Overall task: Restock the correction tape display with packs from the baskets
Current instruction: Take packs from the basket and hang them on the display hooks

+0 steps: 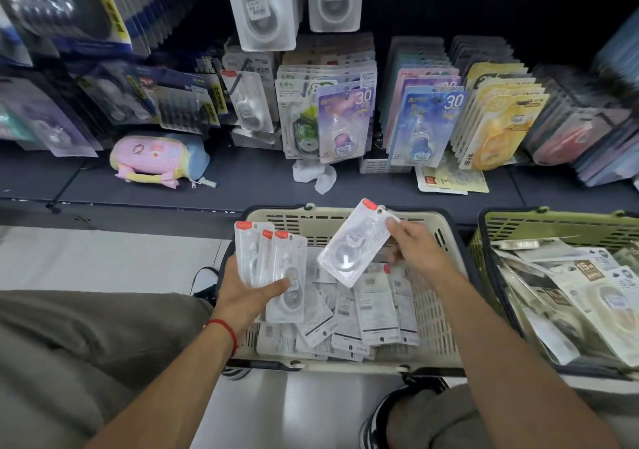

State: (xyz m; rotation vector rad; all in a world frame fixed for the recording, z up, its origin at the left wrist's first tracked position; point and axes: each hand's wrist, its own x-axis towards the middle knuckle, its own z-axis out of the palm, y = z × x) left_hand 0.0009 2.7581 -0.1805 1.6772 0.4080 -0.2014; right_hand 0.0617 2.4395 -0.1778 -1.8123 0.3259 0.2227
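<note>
My left hand (247, 291) holds a fanned stack of clear correction tape packs (273, 262) with red top tabs, thumb pressed across their fronts. My right hand (416, 248) pinches one more clear pack (352, 244) by its upper edge, tilted above the beige basket (446, 314). Several packs (349, 320) lie face down on the basket's floor. On the display behind hang rows of correction tape packs (342, 120), among them a short row of matching clear packs (247, 103) on a hook.
A green basket (518, 224) at the right holds several larger packs. A pink pouch (152, 158), crumpled white paper (316, 174) and a loose yellow card (453, 180) lie on the dark shelf base. My knees and shoes flank the beige basket.
</note>
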